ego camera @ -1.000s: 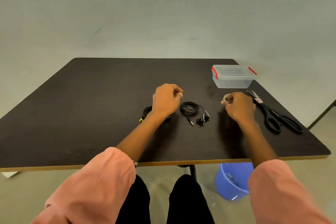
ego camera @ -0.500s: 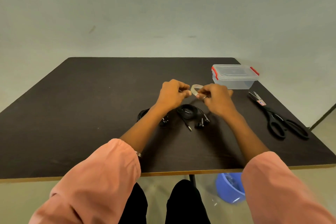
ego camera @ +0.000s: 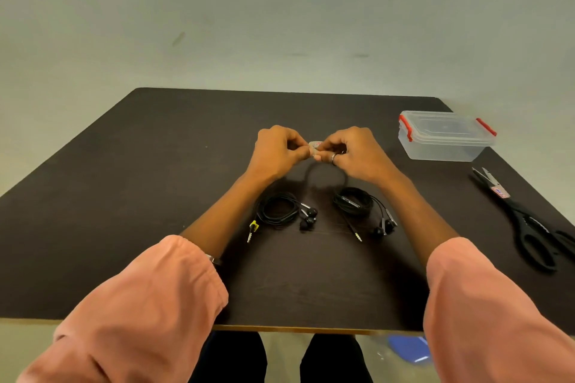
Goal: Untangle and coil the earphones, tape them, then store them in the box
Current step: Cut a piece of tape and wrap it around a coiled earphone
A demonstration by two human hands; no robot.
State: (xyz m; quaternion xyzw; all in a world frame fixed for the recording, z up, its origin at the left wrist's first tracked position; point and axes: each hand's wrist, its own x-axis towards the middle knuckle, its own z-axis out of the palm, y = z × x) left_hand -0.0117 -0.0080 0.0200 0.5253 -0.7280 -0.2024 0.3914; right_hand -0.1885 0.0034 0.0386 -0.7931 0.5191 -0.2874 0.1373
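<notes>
Both hands meet above the middle of the dark brown wooden desk (ego camera: 124, 196), raised a little off its surface. The left hand (ego camera: 275, 151) and the right hand (ego camera: 354, 152) each have a curled grip, fingertips pinching from either side a small pale roll of clear tape (ego camera: 315, 146) — only a sliver of it shows between the knuckles, so how much tape is pulled free cannot be told. A ring sits on one finger of the right hand.

Below the hands, nearer the person, lie two coiled sets of earphones, apart from each other. The left black coiled earphones with a yellow-marked plug (ego camera: 280, 211) rest with the earbuds at the coil's right side and the plug pointing toward the desk's near edge. The right black coiled earphones with a plain metal plug (ego camera: 354, 204) sit just beside the right forearm, earbuds and plug trailing toward the near edge. Whether either coil has tape on it cannot be told.

The clear plastic storage box with red latches (ego camera: 445, 137) stands at the far right of the desk, lid on (both latches visible at its ends). Nearer along the right edge lie large black-handled scissors (ego camera: 529, 227), blades pointing toward the box. Salmon-pink sleeves (ego camera: 149, 314) are pushed up both forearms — and a blue plastic bucket (ego camera: 410, 350) shows on the floor under the desk's near edge.
</notes>
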